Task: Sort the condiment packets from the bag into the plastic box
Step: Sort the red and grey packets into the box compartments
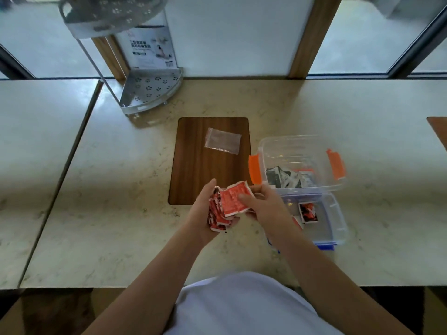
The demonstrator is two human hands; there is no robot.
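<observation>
My left hand (202, 211) cups a stack of red condiment packets (216, 213) over the counter's front middle. My right hand (263, 206) pinches one red packet (233, 199) at the top of that stack. An empty clear bag (223, 140) lies flat on the wooden board (193, 170). To the right stands a clear plastic box with orange clips (335, 165) holding black-and-white packets (285, 177). In front of it a clear box with blue clips (338, 218) holds a red packet (308, 212).
A grey perforated corner rack (150, 93) stands at the back left of the pale marble counter (121, 189). Windows run behind it. A seam splits the counter on the left. Another wooden board's corner (439, 131) shows at the right edge.
</observation>
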